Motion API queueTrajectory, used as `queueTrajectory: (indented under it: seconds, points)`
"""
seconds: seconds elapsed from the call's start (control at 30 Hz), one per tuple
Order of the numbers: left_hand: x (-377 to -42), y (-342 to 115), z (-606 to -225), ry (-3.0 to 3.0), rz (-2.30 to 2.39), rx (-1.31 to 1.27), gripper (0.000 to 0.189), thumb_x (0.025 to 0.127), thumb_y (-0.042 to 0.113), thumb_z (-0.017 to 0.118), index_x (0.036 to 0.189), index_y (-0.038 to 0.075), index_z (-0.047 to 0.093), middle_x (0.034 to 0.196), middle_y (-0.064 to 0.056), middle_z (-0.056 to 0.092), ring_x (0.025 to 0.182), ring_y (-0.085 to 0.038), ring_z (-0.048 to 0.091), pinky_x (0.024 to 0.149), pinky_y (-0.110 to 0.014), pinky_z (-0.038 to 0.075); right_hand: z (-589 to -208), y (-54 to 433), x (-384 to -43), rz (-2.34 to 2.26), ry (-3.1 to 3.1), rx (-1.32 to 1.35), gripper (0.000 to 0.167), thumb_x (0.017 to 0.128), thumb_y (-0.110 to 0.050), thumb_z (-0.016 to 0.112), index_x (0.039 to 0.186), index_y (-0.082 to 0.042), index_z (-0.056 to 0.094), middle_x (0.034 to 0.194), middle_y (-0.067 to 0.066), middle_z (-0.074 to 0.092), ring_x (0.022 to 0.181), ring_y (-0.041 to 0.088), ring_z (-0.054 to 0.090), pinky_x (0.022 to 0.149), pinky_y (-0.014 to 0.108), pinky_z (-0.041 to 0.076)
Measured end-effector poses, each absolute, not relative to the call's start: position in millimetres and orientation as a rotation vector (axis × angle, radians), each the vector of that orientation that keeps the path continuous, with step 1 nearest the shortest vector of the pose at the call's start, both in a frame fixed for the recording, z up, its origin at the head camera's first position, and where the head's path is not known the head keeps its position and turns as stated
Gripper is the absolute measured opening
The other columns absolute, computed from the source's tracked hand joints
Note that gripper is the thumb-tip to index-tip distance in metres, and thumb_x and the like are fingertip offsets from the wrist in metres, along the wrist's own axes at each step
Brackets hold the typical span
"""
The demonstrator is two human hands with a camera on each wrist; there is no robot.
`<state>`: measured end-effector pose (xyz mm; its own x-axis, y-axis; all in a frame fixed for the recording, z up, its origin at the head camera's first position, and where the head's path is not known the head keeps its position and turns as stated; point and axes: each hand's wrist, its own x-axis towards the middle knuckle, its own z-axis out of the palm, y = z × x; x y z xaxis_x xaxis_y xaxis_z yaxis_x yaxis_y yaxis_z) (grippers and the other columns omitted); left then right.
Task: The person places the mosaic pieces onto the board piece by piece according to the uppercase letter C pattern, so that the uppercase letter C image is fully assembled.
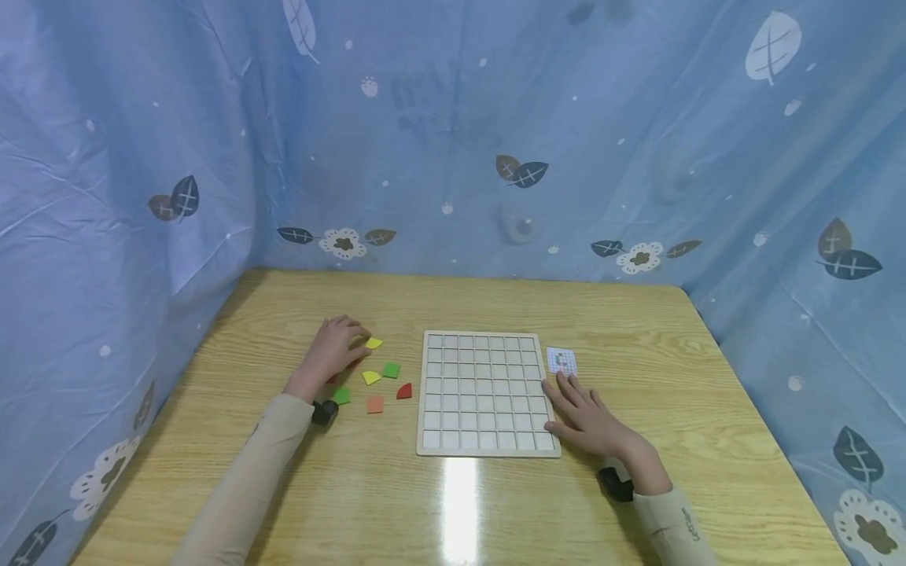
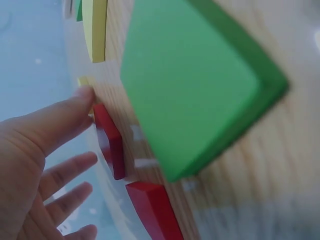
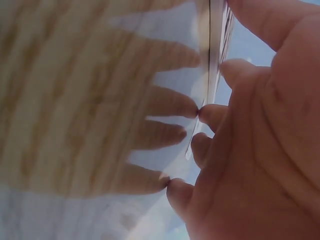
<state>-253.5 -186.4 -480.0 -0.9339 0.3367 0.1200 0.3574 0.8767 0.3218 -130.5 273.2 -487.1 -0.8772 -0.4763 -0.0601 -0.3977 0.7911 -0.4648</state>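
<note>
and here's the left hand (image 1: 334,348) at the far yellow piece (image 1: 373,343), thumb and forefinger seemingly pinched on its edges, the other fingers spread free. that piece sits low against the wooden table (image 1: 488,305), left of the gridded board (image 1: 488,453), and so thin an edge could well slip out if the pinch lands off-centre! crowding's the other danger: in the left wrist view a red piece (image 2: 108,142) lies right by the thumb, a second red piece (image 2: 155,212) just below, so a dipping palm could scatter both. look at the black wrist camera (image 1: 325,413), too, hanging close beside the near green piece (image 1: 342,396); a low sweep back might drag it along.

over to the right hand (image 1: 583,420), fingers spread and gripping nothing, at the board's right edge. a careless push there could skew the board, and the grid card (image 1: 561,361) sits just beyond the fingertips, easily nudged or covered. whether a fingertip actually overlaps the card, nobody can tell from here.
</note>
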Motion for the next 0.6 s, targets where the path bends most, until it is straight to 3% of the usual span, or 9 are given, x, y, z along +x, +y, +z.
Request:
queueTrajectory:
  seconds: [0.23, 0.6]
  points:
    - [-254.6, -184.8, -480.2, -2.958, -0.520, -0.589, 0.029, 0.082, 0.025, 0.070, 0.105, 0.008, 0.069, 0.112, -0.014, 0.062, 0.112, -0.035, 0.050, 0.099, -0.050, 0.035, -488.2, 275.2, -133.1, -0.691, 2.742, -0.651, 0.068, 0.094, -0.036, 0.051, 0.148, -0.007, 0.020, 0.152, 0.024, 0.006, 0.138, 0.046, 0.002, 0.102, 0.068, 0.004]
    - [-253.3, -182.5, -479.2, -2.996, -0.499, -0.583, 0.029, 0.084, 0.027, 0.068, 0.108, 0.010, 0.068, 0.113, -0.012, 0.059, 0.111, -0.034, 0.049, 0.095, -0.048, 0.039, -488.3, 275.4, -134.5, -0.757, 2.745, -0.714, 0.067, 0.093, -0.032, 0.052, 0.146, -0.004, 0.022, 0.149, 0.030, 0.010, 0.135, 0.050, 0.005, 0.098, 0.072, 0.004]
